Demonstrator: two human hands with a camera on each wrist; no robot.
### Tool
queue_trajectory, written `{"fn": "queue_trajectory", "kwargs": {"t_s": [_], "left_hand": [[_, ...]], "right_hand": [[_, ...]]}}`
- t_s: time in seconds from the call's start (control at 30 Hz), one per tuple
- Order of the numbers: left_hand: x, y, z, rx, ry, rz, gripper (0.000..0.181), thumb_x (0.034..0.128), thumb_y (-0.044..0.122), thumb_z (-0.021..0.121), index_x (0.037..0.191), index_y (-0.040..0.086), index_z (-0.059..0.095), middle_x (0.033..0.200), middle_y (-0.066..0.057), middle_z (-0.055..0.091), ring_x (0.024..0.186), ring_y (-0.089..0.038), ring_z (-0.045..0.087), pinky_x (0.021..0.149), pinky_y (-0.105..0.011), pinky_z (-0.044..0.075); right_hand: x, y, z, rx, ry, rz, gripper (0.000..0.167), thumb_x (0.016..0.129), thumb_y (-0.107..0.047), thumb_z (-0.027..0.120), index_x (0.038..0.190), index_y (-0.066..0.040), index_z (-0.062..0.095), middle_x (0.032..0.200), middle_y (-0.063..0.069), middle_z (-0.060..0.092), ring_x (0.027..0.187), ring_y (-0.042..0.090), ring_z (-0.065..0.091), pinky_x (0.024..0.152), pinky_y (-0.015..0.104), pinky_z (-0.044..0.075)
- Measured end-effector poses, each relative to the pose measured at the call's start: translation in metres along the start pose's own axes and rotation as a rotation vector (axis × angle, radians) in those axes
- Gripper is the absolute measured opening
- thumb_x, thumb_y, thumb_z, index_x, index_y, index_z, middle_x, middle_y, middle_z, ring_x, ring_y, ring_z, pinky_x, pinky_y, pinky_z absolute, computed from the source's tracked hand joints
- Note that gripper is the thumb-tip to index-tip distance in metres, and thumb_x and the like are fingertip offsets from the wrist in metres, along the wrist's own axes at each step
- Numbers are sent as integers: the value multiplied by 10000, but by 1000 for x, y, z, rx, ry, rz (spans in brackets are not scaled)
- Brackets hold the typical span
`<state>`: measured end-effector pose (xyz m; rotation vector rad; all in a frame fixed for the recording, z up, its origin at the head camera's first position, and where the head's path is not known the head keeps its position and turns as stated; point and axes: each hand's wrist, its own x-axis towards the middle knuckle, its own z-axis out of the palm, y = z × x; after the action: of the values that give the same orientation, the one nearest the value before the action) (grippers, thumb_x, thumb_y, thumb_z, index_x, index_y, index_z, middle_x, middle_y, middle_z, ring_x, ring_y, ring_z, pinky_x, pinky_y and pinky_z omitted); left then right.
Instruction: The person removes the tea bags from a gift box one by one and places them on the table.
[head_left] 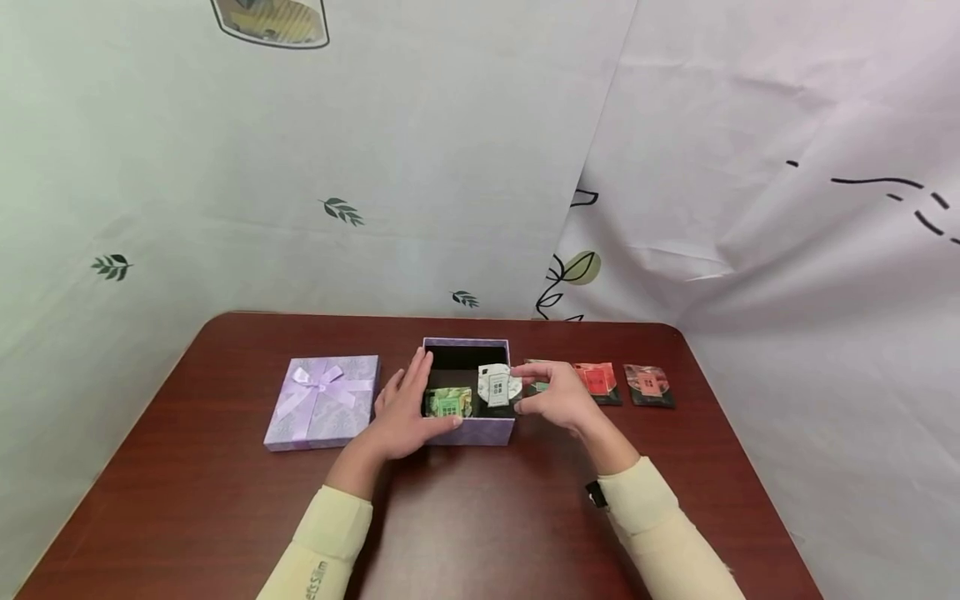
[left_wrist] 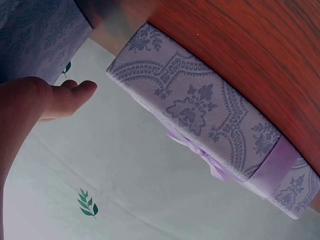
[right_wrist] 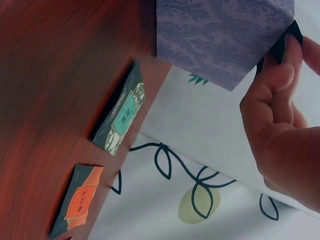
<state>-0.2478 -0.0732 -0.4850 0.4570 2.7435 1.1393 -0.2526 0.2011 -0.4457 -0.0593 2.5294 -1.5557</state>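
Hand, left (head_left: 405,418): fingers straightened, rested against box (head_left: 483,432) at frame centre.
Hand, right (head_left: 555,396): white-fronted packet (head_left: 498,387) pinched between thumb and fingers, held over box's right side.
Lid (head_left: 326,417): placed left of centre, ribbon-trimmed.
Green packet (head_left: 450,404): contained in box, left half.
Packet row (head_left: 597,382): laid out right of centre.
Backdrop (head_left: 450,133): hung across upper frame.

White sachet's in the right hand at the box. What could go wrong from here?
1. The right hand holds the white sachet by its edge, close to the right wall of the box; it might snag there if lowered.
2. The left hand has its thumb close to the green sachet, so a shift of that hand might nudge it.
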Motion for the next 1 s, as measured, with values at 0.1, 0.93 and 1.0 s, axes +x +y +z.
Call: {"fn": "queue_trajectory", "kwargs": {"t_s": [0.1, 0.93, 1.0], "left_hand": [[0, 0, 0, 0, 8, 7, 1126, 829, 551, 746, 1627, 208, 31, 1668, 38, -62, 1459, -454, 20, 1073, -699, 36], [1, -3, 2, -8, 7, 15, 1111, 833, 537, 752, 1627, 176, 63, 1668, 42, -55, 1453, -472, 19, 1056, -717, 32], [1, -2, 1, -8, 4, 15, 1113, 832, 546, 749, 1627, 178, 62, 1669, 41, -54, 1452, -477, 23, 1056, -719, 33]], "right_hand": [[-1, 2, -2, 14, 11, 23, 458, 710, 79, 791, 1136, -87, 761, 1100, 113, 647, 1093, 369, 550, 628, 330, 511], [-20, 31, -33, -10, 0, 56, 494, 718, 104, 784, 1186, -46, 736, 1195, 157, 654, 1130, 330, 581, 741, 355, 545], [-21, 34, -34, -11, -1, 65, 496, 717, 114, 778, 1187, -39, 733, 1195, 153, 656, 1131, 329, 582, 740, 355, 548]]}}
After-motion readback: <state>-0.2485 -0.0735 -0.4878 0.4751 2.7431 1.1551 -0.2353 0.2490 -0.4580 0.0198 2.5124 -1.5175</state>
